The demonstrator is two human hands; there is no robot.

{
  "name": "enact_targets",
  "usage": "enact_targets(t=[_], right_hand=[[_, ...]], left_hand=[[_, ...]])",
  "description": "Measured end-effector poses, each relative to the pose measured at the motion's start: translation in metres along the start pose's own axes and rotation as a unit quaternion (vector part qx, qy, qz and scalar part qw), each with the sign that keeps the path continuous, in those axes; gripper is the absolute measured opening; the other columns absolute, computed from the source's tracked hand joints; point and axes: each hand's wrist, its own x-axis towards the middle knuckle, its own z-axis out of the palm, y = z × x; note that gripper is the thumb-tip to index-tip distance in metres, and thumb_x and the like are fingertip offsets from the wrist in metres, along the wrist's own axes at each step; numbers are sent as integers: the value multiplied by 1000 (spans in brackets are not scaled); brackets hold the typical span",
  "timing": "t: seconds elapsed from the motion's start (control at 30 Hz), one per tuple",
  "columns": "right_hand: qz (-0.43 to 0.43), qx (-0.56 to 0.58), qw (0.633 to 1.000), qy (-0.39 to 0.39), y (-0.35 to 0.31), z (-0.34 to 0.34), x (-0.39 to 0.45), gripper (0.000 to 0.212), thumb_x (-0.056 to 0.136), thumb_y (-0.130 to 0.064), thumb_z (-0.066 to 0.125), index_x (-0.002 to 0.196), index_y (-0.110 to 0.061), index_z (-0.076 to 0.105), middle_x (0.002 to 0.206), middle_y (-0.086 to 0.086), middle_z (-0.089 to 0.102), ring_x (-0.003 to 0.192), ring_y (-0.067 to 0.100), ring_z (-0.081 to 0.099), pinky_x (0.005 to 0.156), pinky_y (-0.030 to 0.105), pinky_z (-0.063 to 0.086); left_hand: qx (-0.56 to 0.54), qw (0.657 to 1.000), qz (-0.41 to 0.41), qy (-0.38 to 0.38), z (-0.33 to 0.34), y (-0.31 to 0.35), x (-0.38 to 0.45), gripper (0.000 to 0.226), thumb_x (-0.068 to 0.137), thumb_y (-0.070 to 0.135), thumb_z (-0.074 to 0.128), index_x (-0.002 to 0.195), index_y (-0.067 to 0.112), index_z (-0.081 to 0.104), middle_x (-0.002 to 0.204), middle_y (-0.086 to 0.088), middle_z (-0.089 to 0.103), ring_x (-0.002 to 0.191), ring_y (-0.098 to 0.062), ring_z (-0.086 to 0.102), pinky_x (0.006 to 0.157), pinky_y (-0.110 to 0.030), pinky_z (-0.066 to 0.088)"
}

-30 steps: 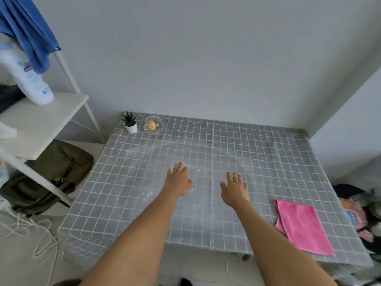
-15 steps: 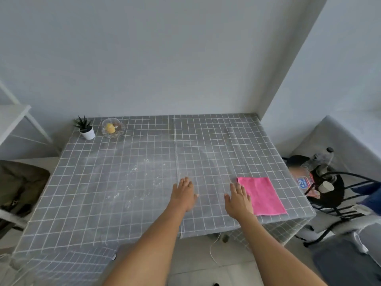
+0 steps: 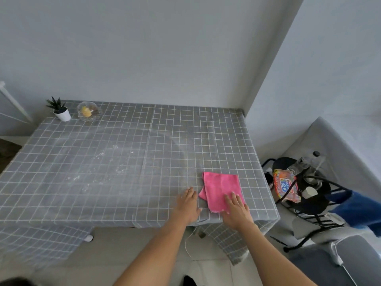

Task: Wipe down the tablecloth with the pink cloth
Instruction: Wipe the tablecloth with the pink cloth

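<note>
Your right hand (image 3: 236, 211) now moved onto pink cloth (image 3: 221, 187), fingers spread flat, left hand (image 3: 188, 203) spread on grey checked tablecloth (image 3: 103, 162) just beside it

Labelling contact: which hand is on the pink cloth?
The right hand: its fingers lie flat on the near end of the pink cloth. The left hand rests on bare tablecloth beside it.

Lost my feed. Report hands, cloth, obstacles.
Right hand flat on pink cloth. Left hand flat on tablecloth. Potted plant, glass dish far corner.
</note>
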Motion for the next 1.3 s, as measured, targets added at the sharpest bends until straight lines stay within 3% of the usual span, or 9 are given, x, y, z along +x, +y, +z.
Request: enact_targets(t=[0.23,0.57,0.8,0.97,1.3], right_hand=[[-58,-22,998,7,34,4,1,76,97,-39,35,150,-23,-15,157,2,-22,145,22,-17,119,48,-1],[-56,-7,997,55,49,3,27,67,99,-32,26,150,-21,-15,157,2,-20,146,22,-16,116,43,-8],[-58,-54,993,87,49,-3,34,61,102,-28,22,150,-17,-14,159,3,-15,146,22,-15,117,44,-8],[-67,-49,988,130,33,-30,41,59,103,-29,19,151,-13,-10,160,4,-11,146,20,-14,118,43,-8],[-130,-57,970,196,-55,-91,47,56,103,-27,20,152,-13,-4,161,4,-6,146,20,-13,119,42,-7]], left_hand=[[4,1000,2,10,24,44,6,86,96,38,44,149,14,-19,156,-6,-24,144,-21,-19,119,-48,-2],[39,997,-38,59,30,59,30,69,101,36,30,148,16,-17,154,-3,-25,143,-19,-21,117,-48,-9],[50,991,-58,106,25,64,41,73,97,4,39,151,15,-9,158,-6,-15,146,-21,-12,113,-47,-11],[52,986,-55,150,5,55,43,65,100,8,34,152,14,-5,159,-4,-10,147,-19,-8,111,-46,-15],[39,973,-80,212,-73,-7,21,65,100,20,41,153,13,4,161,-5,-1,148,-19,-1,116,-51,-4]])
